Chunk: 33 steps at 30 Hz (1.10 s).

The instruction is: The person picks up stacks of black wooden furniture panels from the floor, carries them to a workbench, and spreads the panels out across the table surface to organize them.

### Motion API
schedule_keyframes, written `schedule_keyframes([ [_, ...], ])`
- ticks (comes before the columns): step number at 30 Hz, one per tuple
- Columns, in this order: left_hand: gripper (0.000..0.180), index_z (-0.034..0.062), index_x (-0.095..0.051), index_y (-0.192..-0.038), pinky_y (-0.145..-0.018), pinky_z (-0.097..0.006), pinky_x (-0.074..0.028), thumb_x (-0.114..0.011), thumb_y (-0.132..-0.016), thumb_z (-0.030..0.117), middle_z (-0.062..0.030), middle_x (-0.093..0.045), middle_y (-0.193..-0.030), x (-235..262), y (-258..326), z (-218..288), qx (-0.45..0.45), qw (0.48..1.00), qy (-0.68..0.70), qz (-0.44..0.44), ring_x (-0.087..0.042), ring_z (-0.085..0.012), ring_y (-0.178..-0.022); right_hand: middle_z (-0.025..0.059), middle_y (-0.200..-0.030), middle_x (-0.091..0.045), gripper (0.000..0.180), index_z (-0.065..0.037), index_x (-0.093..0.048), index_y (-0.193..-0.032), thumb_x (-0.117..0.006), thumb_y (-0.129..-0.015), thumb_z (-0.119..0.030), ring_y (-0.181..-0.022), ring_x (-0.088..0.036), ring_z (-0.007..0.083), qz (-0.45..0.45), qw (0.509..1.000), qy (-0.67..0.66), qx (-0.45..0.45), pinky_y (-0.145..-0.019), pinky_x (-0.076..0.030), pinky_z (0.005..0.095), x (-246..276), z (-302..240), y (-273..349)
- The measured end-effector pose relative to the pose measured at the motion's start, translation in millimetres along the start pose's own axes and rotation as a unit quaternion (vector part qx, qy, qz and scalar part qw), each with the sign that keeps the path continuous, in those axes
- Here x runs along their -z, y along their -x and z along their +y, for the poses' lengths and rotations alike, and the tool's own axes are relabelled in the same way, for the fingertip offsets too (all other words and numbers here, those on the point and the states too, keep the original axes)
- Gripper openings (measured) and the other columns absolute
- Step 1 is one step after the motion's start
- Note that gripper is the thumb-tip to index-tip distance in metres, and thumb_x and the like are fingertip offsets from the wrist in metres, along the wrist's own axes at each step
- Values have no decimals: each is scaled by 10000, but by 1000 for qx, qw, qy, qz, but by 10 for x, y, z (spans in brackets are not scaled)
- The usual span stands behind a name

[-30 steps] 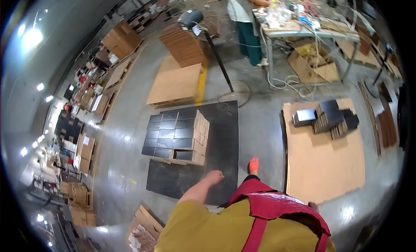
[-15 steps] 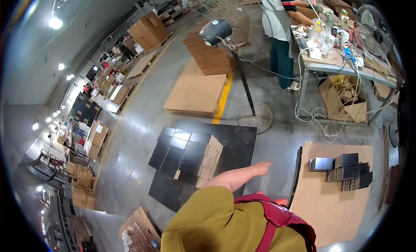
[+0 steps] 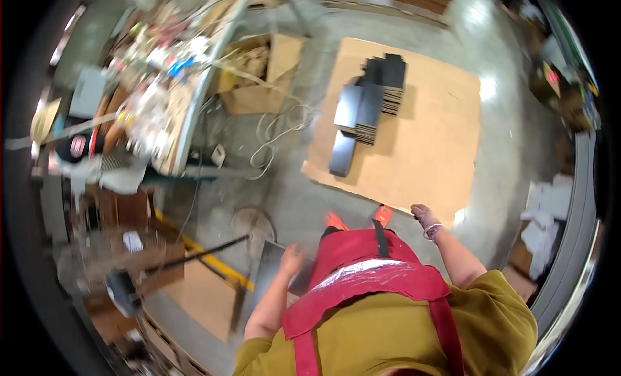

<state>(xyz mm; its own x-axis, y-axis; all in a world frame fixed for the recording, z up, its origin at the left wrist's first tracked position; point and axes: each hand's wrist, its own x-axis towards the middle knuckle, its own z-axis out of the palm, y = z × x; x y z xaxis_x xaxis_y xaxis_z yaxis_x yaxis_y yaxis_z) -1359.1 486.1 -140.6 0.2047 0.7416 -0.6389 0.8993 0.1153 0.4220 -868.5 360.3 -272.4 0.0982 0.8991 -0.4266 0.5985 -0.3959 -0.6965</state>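
Observation:
My left hand hangs at my left side, beside the apron; it is slightly blurred, its fingers loosely apart, with nothing visible in it. Out in front on the right, my right hand is over the near edge of a brown cardboard sheet on the floor. A bracelet circles that wrist; the fingers are loose and nothing shows in them. Several stacks of flat black rectangular panels stand on the sheet, beyond both hands. Part of a dark board shows by my left forearm.
A cluttered workbench stands on the left with an open cardboard box by its legs. White cables trail across the floor. The pedestal fan has its round base left of my feet. Another person works at the bench.
My body and view have turned right, bringing the cardboard sheet in front of me. My left arm has swung down to my side, and my right hand has come into view.

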Motion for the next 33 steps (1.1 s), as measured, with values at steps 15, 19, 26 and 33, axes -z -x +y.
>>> schedule_keyframes([
  [15,665,64,-389,-1349,-888,-355,-407,-542,-870,500,-54,-522,-1235,42,-3915,1214,-10,959,225,-171,-491,-175,-1095,195,-1016,-633,456,-36,-595,-1102,-494,-855,-406,-981,-602,310,26,868,-272,-415,-854,-435,372,-1447,-699,-422],
  [19,789,63,-278,-1417,-994,-413,-330,-471,-873,601,-109,-363,-1432,-290,-4827,1020,75,939,267,-202,-353,-265,-1296,132,-1176,-584,519,-96,-467,-1294,-506,-880,-405,-1010,-573,249,26,834,-387,-391,-859,-440,348,-1868,-498,-1888],
  [26,807,71,-283,-1421,-1091,-477,-177,-247,-891,678,-107,-333,-1452,-1269,-5973,473,167,913,308,-207,-273,-265,-1348,117,-1348,-455,541,-77,-385,-1354,-473,-882,-327,-1209,-467,255,170,847,-466,-193,-1039,-314,314,-2892,618,-3664],
  [33,500,21,-455,-1270,-879,-352,-457,-479,-921,379,-110,-560,-1172,-1997,-6540,-88,230,825,423,-297,-544,-243,-1028,157,-1308,-498,540,-71,-454,-1306,-412,-911,-437,-1220,-456,304,243,787,-516,-235,-1025,-322,348,-3133,826,-4382],
])
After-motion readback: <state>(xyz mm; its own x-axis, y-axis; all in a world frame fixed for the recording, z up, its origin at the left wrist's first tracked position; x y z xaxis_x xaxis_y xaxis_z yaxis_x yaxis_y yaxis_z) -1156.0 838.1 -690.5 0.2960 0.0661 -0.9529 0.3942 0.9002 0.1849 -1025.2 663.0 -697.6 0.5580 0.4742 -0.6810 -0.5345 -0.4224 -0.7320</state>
